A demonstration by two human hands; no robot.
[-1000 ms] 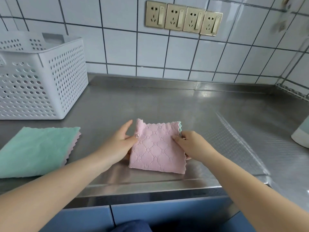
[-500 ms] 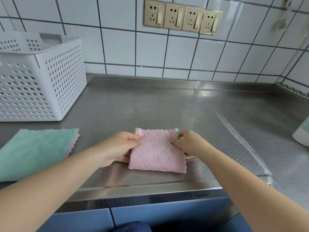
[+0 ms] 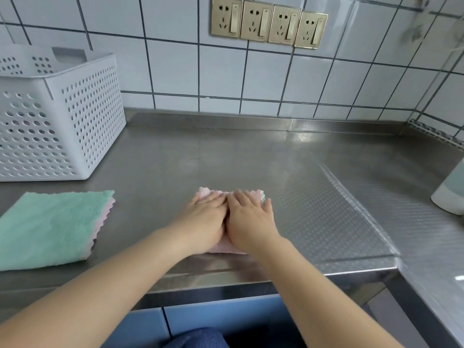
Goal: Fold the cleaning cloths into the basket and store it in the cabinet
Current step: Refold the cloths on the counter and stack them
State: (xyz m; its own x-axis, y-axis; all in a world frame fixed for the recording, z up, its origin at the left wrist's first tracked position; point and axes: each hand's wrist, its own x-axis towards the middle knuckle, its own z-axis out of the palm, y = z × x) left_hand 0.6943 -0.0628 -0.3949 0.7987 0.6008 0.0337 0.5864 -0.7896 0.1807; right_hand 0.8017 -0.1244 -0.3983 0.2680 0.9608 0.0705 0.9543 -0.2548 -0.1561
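Note:
A folded pink cloth (image 3: pixel 254 193) lies on the steel counter near its front edge, mostly hidden under both hands. My left hand (image 3: pixel 204 219) and my right hand (image 3: pixel 249 219) lie flat side by side on it, fingers straight, pressing it down. A green cloth with a pink underside (image 3: pixel 47 227) lies spread on the counter at the left. The white perforated basket (image 3: pixel 82 116) stands at the back left against the tiled wall; faint colours show through its holes.
The steel counter (image 3: pixel 226 156) runs back to the tiled wall with a row of wall sockets (image 3: pixel 268 21). A pale container (image 3: pixel 452 194) stands at the right edge. Blue cabinet fronts (image 3: pixel 213 320) sit below the counter's front edge.
Both hands let go of the pink cloth's side edges and moved onto its top, now lying flat and pressing it down. The camera tilted slightly lower.

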